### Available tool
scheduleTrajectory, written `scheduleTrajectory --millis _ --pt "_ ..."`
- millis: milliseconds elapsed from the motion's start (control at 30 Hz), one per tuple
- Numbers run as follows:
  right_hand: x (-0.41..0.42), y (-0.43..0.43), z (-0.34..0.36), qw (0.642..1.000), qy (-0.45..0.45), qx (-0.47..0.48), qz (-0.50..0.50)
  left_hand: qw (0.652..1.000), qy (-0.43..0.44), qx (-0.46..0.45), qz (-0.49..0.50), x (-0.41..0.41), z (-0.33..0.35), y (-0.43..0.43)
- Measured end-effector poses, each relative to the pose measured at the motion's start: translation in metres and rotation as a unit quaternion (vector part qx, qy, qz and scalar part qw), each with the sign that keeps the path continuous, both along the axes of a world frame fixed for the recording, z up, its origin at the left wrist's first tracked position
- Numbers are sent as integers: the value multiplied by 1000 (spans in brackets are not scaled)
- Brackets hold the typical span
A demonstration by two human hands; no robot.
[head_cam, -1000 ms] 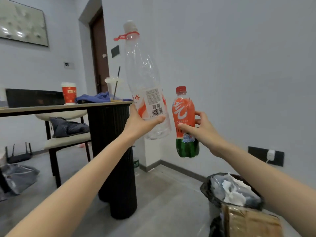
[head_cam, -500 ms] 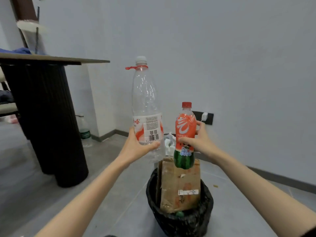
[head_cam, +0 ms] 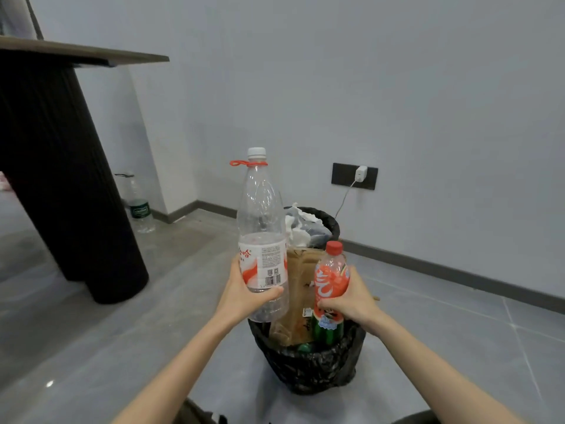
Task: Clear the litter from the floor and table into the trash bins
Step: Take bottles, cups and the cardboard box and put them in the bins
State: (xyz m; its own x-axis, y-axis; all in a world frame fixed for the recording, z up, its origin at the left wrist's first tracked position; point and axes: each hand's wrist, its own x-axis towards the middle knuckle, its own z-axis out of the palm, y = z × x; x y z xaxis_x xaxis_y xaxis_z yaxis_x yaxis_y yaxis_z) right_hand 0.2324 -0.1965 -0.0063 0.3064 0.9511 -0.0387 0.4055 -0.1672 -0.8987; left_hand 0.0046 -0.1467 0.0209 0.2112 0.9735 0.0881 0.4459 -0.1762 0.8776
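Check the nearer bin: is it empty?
No, the nearer bin already holds a brown paper bag standing upright inside its black liner.

Pale grey-blue walls (head_cam: 336,71) meet a grey tiled floor (head_cam: 458,332) along a dark skirting board (head_cam: 443,270). At left a thin tabletop (head_cam: 91,55) sits on a black ribbed base (head_cam: 61,179). A black wall socket (head_cam: 342,175) holds a white charger (head_cam: 361,172) with its cable hanging down.
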Motion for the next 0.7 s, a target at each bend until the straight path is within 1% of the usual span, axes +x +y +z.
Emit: scheduleTrajectory --millis 100,267,400,600,700 --pt "-2 4 -9 1000 -17 -6 26 1000 2 -7 2 4 -9 4" --pt "-8 7 -33 997 -62 -13 40 1000 -6 -9 12 7 -20 7" --pt "-5 9 -38 998 -48 -12 47 999 -15 -10 28 7 -22 8" --pt "-18 -5 -53 995 -67 -7 74 999 -22 3 42 -3 -20 2" --pt "-16 -5 -48 992 -77 -31 92 998 -23 15 52 -16 -13 3"
